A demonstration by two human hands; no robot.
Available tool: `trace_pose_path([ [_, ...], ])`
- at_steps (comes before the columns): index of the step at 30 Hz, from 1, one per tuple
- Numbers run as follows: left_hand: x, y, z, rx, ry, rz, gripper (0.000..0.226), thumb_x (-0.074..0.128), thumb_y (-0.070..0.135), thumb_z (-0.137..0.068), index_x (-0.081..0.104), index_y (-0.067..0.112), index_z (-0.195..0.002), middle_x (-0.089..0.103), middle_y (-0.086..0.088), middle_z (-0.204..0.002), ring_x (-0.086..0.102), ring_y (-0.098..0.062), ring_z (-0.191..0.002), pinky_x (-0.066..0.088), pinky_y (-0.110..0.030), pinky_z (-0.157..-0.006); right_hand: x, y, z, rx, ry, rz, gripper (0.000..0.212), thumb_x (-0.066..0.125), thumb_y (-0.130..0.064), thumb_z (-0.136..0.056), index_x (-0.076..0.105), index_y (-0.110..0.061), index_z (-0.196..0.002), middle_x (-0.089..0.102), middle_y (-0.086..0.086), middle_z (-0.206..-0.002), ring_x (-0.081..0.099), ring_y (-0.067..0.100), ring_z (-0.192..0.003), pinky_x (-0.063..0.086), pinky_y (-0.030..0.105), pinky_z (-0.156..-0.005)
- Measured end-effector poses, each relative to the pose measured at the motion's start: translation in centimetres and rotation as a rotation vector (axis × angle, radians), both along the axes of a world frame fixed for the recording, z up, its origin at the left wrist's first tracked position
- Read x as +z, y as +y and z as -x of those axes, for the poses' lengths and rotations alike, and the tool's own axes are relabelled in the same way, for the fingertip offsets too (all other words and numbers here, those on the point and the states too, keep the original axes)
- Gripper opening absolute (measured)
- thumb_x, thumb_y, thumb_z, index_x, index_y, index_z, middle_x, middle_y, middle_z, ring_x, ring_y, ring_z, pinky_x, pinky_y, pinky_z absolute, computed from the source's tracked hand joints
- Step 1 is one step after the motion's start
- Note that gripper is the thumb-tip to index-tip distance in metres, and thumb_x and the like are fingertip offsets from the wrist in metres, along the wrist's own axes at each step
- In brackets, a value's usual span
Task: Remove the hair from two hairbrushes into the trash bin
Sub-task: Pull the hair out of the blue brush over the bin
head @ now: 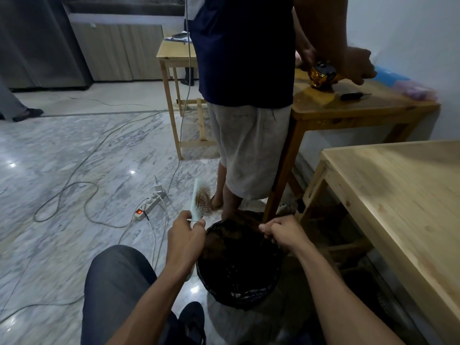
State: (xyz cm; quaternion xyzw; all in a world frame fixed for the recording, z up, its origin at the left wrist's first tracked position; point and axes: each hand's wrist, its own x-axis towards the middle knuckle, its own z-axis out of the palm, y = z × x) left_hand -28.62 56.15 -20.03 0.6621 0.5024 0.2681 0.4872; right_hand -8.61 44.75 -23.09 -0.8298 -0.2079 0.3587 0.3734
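So the black-lined trash bin [239, 267] is sitting on the marble floor [74, 155] beside a wooden table [398, 195], right hand [283, 231] fisting dark hair over its rim, left hand [185, 239] gripping an upright pale hairbrush [199, 201] with reddish hair clogging its bristles.

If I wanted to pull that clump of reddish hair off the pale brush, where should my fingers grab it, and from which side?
Probably from the right, the bristle side. The left hand holds the hairbrush upright by its handle, bristles facing right toward the trash bin. Pinch the hair at its loose outer edge near the top of the bristles, then peel it down and away over the bin.
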Motion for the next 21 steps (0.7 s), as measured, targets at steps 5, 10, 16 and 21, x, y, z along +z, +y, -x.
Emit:
trace_pose_path([
  [5,-0.2,-1.4,-0.5,-0.168,0.128,-0.142,0.007,0.055,0.018,-0.099,0.05,0.02,-0.104,0.051,0.008,-0.074,0.051,-0.008,-0.061,0.036,-0.028,-0.051,1.2,0.9,0.4,0.113,0.148,-0.052,0.046,0.057,-0.008,-0.094,0.063,-0.021,-0.138,0.067,0.007,-0.104,0.061,0.016,-0.08,0.044,0.025,-0.058],
  [10,0.2,-2.1,-1.5,-0.291,0.141,-0.188,0.011,0.058,0.018,-0.098,0.051,0.026,-0.094,0.049,0.012,-0.067,0.048,-0.002,-0.055,0.031,-0.017,-0.047,1.5,2.2,1.2,0.221,0.446,-0.363,0.051,0.062,-0.018,-0.088,0.061,-0.017,-0.139,0.07,0.005,-0.102,0.059,0.014,-0.064,0.037,0.021,-0.048],
  [16,0.4,-0.1,-0.8,-0.098,0.092,-0.09,0.011,0.056,0.024,-0.099,0.05,0.018,-0.107,0.058,-0.001,-0.088,0.053,-0.005,-0.068,0.042,-0.027,-0.057,0.1,1.2,1.1,0.169,0.249,-0.347,0.026,0.062,-0.019,-0.102,0.076,-0.009,-0.081,0.052,-0.001,-0.062,0.045,0.009,-0.054,0.036,0.019,-0.051],
  [21,0.0,1.9,0.4,0.013,0.016,-0.007,0.012,0.054,0.032,-0.09,0.056,0.022,-0.097,0.062,-0.009,-0.079,0.057,-0.025,-0.063,0.051,-0.046,-0.062,-1.8,-0.9,-0.3,0.059,0.134,-0.223,0.028,0.059,-0.02,-0.104,0.078,-0.013,-0.085,0.057,-0.003,-0.064,0.05,0.008,-0.059,0.04,0.015,-0.052],
])
